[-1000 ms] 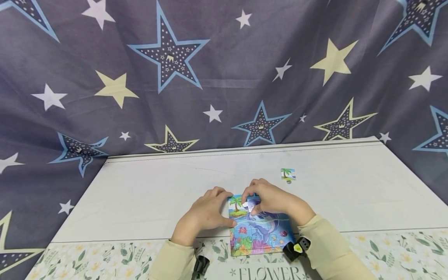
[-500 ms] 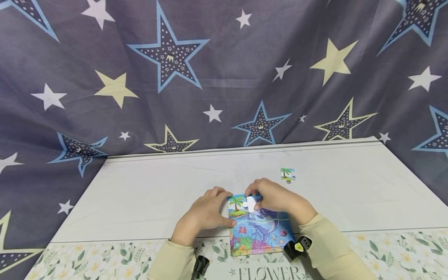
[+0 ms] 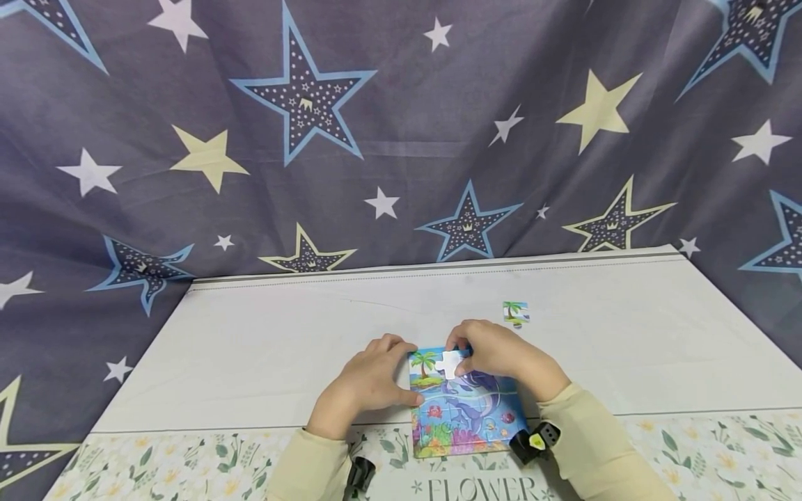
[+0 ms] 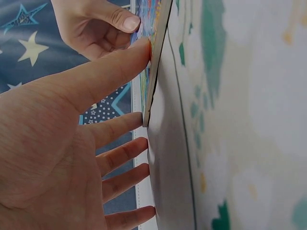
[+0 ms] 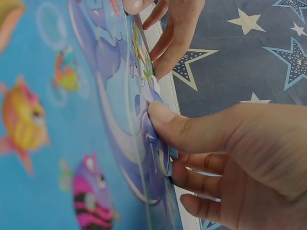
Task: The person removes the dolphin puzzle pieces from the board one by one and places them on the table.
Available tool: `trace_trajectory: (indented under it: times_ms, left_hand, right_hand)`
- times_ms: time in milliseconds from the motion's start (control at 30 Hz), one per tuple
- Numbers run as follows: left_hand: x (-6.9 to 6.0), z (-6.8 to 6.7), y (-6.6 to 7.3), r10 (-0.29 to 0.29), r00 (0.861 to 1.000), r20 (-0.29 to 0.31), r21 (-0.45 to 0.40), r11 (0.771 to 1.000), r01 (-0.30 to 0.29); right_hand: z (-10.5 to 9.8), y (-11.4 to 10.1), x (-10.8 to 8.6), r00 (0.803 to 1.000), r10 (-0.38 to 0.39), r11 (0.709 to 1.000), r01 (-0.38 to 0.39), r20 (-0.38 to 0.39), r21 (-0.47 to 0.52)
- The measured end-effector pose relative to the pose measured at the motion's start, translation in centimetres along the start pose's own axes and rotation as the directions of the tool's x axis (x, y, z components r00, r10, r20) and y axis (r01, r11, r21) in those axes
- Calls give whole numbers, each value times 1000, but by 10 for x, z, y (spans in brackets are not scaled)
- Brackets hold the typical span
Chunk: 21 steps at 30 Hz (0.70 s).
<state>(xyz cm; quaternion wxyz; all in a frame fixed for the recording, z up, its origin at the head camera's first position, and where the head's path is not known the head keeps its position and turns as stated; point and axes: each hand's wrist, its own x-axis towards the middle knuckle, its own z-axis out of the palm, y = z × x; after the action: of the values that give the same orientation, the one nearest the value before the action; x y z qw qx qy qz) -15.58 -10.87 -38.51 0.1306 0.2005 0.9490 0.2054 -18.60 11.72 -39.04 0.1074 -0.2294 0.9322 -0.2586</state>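
Right hand [image 3: 491,348] slid right, pinching puzzle [image 3: 447,410], left hand [image 3: 370,379] splayed, loose piece [image 3: 516,312], curtain [image 3: 401,111] beyond

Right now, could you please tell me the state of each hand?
Left hand: open, touching the left edge of the colourful rectangular sea-scene jigsaw puzzle.
Right hand: closed, apparently pinching the puzzle near its top edge.

The head camera looks forward and down from set-back height, covering the white table [image 3: 282,348], puzzle [image 3: 466,410] and starred curtain [image 3: 401,160]. Both wrist cameras sit close, rolled sideways: the left's sights along the puzzle's edge, the right's across its face. Both share the hands, puzzle and curtain.
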Motion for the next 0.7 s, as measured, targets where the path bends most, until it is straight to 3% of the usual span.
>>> trace_trajectory:
  times_ms: [400, 700]
  left_hand:
    - [-1, -1, 1, 3, 1000, 1, 1, 1000, -3]
    - [-1, -1, 0, 9, 1000, -7, 2, 1000, -9]
  right_hand:
    - [-6, 8, -1, 992, -125, 987, 124, 0, 105]
    - [-10, 13, 0, 989, -146, 971, 143, -3, 193]
